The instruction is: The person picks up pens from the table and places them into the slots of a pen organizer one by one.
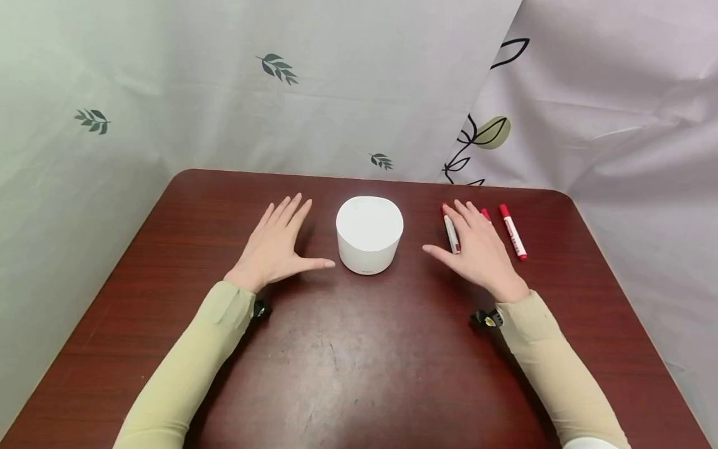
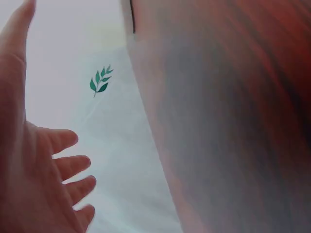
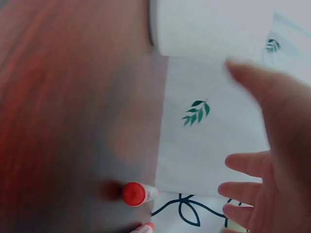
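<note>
A white rounded container (image 1: 369, 255) stands at the middle of the table, between the two hands; its wall (image 3: 209, 29) fills the top of the right wrist view. To its left, my left hand (image 1: 273, 248) is spread with straight fingers and holds nothing, the thumb tip close to the container. My right hand (image 1: 479, 255), also spread, hovers over two red-capped markers. One marker (image 1: 452, 236) shows between its thumb and index finger; of another, mostly hidden by the fingers, a red end (image 1: 485, 214) shows. Just right of that hand lies a third marker (image 1: 513, 232).
The dark red-brown wooden table (image 1: 336, 362) has rounded far corners. Behind it and at both sides hangs a pale curtain (image 1: 224, 81) with leaf prints. Both forearms, in light sleeves (image 1: 193, 362), reach in over the near edge, with black straps at the wrists.
</note>
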A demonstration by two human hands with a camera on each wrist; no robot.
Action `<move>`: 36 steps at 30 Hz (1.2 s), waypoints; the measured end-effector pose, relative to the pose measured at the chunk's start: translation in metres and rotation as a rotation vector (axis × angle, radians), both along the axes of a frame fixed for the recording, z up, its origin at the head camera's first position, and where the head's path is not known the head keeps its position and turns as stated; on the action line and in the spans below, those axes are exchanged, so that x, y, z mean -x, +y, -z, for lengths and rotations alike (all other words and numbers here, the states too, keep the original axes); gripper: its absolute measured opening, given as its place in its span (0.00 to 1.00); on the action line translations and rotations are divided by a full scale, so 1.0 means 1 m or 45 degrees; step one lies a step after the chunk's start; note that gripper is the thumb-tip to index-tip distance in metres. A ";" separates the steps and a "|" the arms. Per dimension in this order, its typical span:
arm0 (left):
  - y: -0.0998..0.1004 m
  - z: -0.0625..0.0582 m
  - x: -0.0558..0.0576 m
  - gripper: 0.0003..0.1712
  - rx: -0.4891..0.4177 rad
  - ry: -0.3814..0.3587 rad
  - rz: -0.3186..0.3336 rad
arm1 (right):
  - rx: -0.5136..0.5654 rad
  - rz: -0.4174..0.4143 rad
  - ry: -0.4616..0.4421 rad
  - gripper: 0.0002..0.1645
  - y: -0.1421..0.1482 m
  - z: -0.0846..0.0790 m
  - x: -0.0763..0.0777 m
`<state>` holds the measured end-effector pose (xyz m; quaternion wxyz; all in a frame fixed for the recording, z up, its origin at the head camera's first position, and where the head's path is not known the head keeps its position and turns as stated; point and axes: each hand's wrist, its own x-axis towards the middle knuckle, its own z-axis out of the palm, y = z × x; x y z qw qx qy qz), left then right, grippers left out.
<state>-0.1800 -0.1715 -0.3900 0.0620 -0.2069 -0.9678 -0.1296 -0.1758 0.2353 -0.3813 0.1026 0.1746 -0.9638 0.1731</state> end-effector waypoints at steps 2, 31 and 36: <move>0.002 -0.002 0.001 0.76 -0.061 0.013 0.018 | 0.078 0.001 -0.004 0.53 0.001 -0.005 0.001; 0.075 -0.005 0.006 0.71 -0.853 -0.192 0.105 | 0.584 0.486 -0.067 0.42 0.095 -0.041 -0.006; 0.076 -0.003 0.006 0.69 -0.883 -0.216 0.078 | 0.549 0.530 -0.110 0.43 0.110 -0.031 -0.004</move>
